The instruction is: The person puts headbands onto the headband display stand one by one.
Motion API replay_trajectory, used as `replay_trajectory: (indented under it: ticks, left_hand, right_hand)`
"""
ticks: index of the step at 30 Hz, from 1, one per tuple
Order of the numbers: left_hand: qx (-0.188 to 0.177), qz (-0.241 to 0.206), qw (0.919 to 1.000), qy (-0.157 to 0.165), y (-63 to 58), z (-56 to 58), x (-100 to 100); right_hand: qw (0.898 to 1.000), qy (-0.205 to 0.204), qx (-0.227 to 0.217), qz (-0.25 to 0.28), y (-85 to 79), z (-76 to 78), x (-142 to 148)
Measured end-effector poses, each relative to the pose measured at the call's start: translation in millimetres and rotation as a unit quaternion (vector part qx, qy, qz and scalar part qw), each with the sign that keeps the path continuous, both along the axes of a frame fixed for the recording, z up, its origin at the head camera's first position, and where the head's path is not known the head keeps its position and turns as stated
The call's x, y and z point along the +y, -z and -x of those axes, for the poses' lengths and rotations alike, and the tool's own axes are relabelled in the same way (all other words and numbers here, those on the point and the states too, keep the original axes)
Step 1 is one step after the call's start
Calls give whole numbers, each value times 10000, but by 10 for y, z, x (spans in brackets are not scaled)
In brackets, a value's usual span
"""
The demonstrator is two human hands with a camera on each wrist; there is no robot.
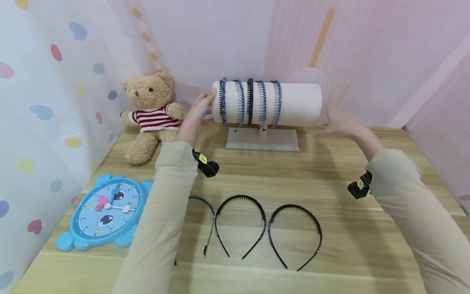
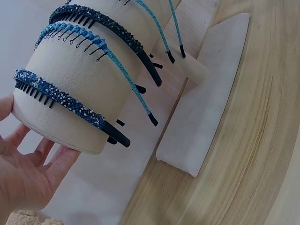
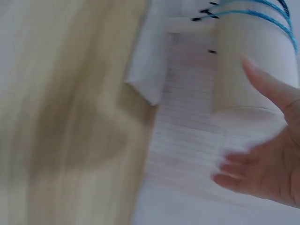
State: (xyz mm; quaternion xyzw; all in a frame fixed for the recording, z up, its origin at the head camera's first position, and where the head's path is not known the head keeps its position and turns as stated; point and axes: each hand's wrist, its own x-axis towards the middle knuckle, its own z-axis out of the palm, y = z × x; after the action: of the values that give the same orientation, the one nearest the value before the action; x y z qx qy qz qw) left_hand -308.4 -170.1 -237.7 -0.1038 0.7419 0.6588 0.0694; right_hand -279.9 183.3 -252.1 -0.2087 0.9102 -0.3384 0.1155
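A headband display stand [image 1: 302, 104] with a pale padded roll stands at the back of the table on a flat base [image 1: 279, 141]. Several headbands circle its left and middle part, among them a glittery dark blue headband [image 2: 58, 96] nearest the left end and a blue beaded headband [image 1: 278, 102]. My left hand [image 1: 201, 107] holds the roll's left end, thumb on one side and fingertips against the other. Off the right end, my right hand [image 1: 339, 122] is blurred, its fingers apart and holding nothing; in the right wrist view, the thumb overlaps the roll.
Dark toothed headbands [image 1: 240, 197] [image 1: 295, 207] lie at the front, with a blue headband [image 1: 211, 208] partly hidden by the left sleeve. A blue toy clock [image 1: 92, 216] lies at left. Behind it, a teddy bear [image 1: 150, 98] sits near the left hand. A patterned cloth [image 1: 367, 61] hangs behind.
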Motion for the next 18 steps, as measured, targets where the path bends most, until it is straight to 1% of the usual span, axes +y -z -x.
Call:
replay_trajectory:
  ticks: [1, 2, 3, 5, 6, 9, 12, 13, 15, 16, 18]
  left_hand:
    - [3, 3, 10000, -8, -1, 1, -7]
    - [-6, -11, 10000, -21, -5, -1, -12]
    - [-9, -21, 10000, -33, -6, 1, -18]
    - [-17, -19, 10000, -35, -13, 1, -27]
    - [-14, -37, 10000, -52, -16, 0, -31]
    - [-30, -73, 9999, -64, -25, 2, -36]
    - [-12, -78, 10000, -24, -23, 3, -28]
    - [-4, -65, 10000, -3, -20, 3, -23]
    - [5, -50, 10000, 18, -12, 2, -14]
    - [29, -31, 10000, 25, -6, 0, -13]
    - [43, -24, 10000, 28, -1, -6, -11]
  right_hand:
    - [9981, -244, -402, -387, 32, -51, 5]
    - [9913, -455, -809, -935, 47, -127, 0]
    - [9827, -672, -1071, -1353, 84, -188, -22]
    - [9706, -1137, -1345, -1640, 186, -281, -105]
    - [9656, -1344, -1444, -1695, 244, -331, -156]
    - [9520, -1759, -1766, -1776, 427, -485, -328]
    - [9367, -2160, -2044, -1848, 594, -630, -473]
    - [9333, -2227, -2084, -1896, 643, -671, -506]
    - [9308, -2359, -2014, -1934, 705, -733, -548]
    - [9313, -2361, -2012, -1908, 724, -749, -548]
    - [9356, -2327, -1835, -1917, 731, -747, -506]
